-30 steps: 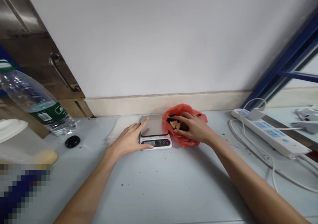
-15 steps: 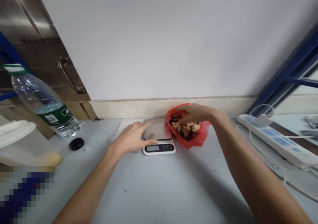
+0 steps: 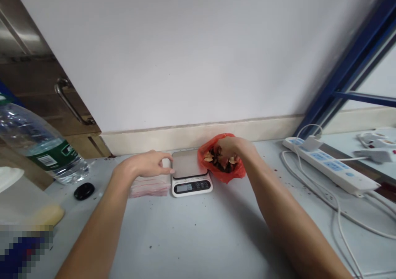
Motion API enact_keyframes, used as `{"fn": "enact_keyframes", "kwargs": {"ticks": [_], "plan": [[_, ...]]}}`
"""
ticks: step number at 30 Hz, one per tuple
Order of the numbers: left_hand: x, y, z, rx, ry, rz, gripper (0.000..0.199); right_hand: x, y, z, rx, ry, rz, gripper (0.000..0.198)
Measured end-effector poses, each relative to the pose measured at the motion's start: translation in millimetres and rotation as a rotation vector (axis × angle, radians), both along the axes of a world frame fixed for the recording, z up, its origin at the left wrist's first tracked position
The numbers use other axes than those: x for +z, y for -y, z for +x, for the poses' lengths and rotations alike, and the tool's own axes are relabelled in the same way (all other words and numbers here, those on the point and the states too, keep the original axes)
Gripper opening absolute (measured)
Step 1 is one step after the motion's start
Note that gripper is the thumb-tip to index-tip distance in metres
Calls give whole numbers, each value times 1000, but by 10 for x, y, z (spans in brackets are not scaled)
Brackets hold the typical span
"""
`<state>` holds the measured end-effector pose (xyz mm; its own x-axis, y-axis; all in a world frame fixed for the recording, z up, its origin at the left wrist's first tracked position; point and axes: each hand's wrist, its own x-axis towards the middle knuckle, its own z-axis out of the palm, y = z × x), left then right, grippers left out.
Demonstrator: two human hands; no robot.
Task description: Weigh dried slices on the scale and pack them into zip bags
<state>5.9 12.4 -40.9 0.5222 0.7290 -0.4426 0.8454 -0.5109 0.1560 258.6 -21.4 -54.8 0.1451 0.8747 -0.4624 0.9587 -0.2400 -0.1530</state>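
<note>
A small kitchen scale (image 3: 192,187) with a grey metal plate stands on the table, its display reading zero. My left hand (image 3: 150,164) is at the plate's left edge, thumb and forefinger apart, with nothing between them. Below that hand lies a stack of clear plastic bags with red edges (image 3: 150,187). Right of the scale is a red plastic bag (image 3: 227,176), open at the top, holding brown and pale dried pieces (image 3: 210,156). My right hand (image 3: 228,149) reaches into it with curled fingers; the fingertips are hidden among the pieces.
A large water bottle (image 3: 52,157) leans at the left beside a black round lid (image 3: 84,191) and a translucent container (image 3: 18,200). On the right lie a white power strip (image 3: 332,163) and loose cables. A white wall (image 3: 185,64) rises behind the table.
My right hand has gone deeper into the red bag and its fingers have curled. My left hand has drawn back left from the scale plate, uncovering the plastic bags. The view has shifted slightly.
</note>
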Motion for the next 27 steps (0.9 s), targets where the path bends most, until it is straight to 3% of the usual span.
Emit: {"fn": "enact_keyframes", "kwargs": {"ticks": [4, 14, 23, 27], "plan": [[-1, -25, -39, -28, 10, 19, 55, -22, -2, 139, -1, -19, 36, 44], [-46, -54, 0, -20, -4, -5, 60, 77, 75, 478, 209, -74, 216, 22], [-76, -87, -50, -56, 28, -8, 60, 134, 155, 546, 258, -288, 274, 25], [-72, -62, -43, -51, 24, 0, 61, 233, 242, 464, 368, -526, 188, 25]]}}
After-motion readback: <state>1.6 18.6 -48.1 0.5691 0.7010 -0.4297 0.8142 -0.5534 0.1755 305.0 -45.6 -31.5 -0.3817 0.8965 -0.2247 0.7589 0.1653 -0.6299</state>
